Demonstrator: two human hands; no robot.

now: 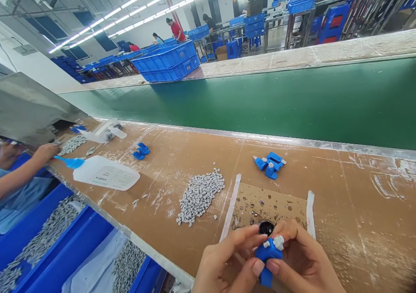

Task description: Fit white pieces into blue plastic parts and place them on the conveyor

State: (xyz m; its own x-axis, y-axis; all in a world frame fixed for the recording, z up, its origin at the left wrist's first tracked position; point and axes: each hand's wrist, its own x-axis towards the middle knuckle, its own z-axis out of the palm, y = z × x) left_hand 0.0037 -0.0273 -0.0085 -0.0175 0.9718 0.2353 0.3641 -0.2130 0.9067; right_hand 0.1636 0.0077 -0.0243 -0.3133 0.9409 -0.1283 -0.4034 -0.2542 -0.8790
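Workbench (pixel 357 197): both hands (pixel 263 262) clamped on blue part (pixel 268 256); blue bins (pixel 65 249) hold grey pieces (pixel 35 245).

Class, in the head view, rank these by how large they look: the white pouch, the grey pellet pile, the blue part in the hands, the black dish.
1. white pouch
2. pellet pile
3. blue part, though nearness to the camera enlarges it
4. black dish, partly hidden by fingers

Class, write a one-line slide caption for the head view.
Both hands hold a blue plastic part beside a pile of grey pieces.
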